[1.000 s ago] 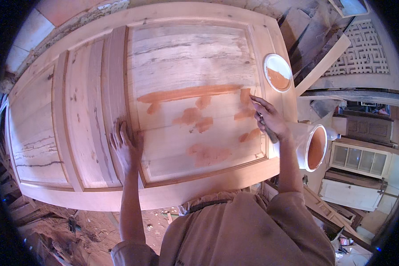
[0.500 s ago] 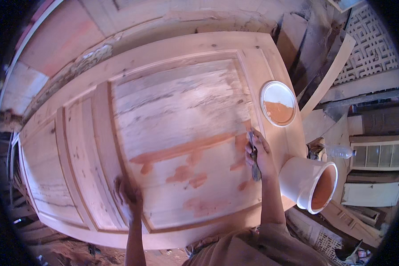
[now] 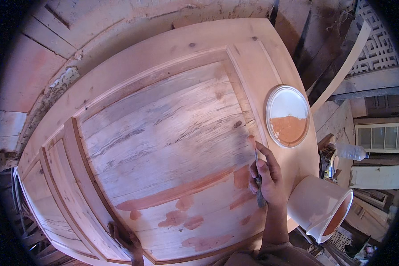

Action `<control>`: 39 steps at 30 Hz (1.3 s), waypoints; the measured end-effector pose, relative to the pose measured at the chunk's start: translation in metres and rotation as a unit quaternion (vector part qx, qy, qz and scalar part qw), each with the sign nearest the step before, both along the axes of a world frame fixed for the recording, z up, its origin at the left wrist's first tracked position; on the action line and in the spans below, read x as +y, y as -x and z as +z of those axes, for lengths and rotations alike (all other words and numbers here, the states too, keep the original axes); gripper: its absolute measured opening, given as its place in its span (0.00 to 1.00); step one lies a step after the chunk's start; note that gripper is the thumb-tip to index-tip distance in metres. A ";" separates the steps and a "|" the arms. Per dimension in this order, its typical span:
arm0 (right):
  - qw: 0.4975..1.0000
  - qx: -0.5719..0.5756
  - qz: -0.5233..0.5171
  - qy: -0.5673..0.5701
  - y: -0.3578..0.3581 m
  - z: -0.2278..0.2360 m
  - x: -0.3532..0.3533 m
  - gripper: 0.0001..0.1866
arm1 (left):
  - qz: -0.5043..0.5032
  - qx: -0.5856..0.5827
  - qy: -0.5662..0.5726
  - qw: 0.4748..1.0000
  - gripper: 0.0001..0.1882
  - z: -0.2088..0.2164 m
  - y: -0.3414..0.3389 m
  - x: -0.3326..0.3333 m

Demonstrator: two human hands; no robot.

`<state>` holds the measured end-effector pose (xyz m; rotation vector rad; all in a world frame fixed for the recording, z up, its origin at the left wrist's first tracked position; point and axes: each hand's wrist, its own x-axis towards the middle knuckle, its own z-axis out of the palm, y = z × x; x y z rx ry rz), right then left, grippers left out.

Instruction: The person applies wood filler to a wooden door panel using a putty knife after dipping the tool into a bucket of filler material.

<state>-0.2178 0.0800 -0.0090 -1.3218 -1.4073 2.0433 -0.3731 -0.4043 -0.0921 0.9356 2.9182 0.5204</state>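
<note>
A panelled wooden door (image 3: 164, 102) lies flat before me. Reddish-brown filler (image 3: 177, 191) crosses its large panel in a long streak, with several patches nearer me. My right hand (image 3: 271, 179) is closed around a putty knife (image 3: 261, 199); its blade end, with some filler on it, is at the panel's right edge. Near the lower left, my left hand (image 3: 127, 241) rests on the door's cross rail, fingers apart and holding nothing. A round white lid (image 3: 288, 103), about half covered with filler, lies on the door's right end.
A white bucket (image 3: 312, 201) with filler inside lies tipped on its side at the door's right corner. Beyond it are a clear plastic bottle (image 3: 352, 152), a curved wooden strip (image 3: 343, 71) and a patterned lattice panel (image 3: 377, 44). A rough ledge (image 3: 66, 80) runs along the far left.
The view has shifted closer to the panel's right side. My right hand still grips the putty knife near the panel's right edge. My left hand now sits lower in the picture.
</note>
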 end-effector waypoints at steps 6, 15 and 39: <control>0.964 -0.121 0.141 -0.188 0.006 0.003 0.007 0.25 | 0.074 -0.032 -0.044 0.996 0.36 -0.001 -0.003 -0.001; 0.926 -0.164 0.191 -0.282 0.041 -0.020 0.025 0.24 | 0.057 -0.021 -0.045 0.997 0.34 -0.003 0.000 0.000; 0.738 -0.377 0.392 -0.400 0.073 0.072 0.040 0.20 | 0.047 0.024 -0.104 0.993 0.30 -0.011 0.003 0.002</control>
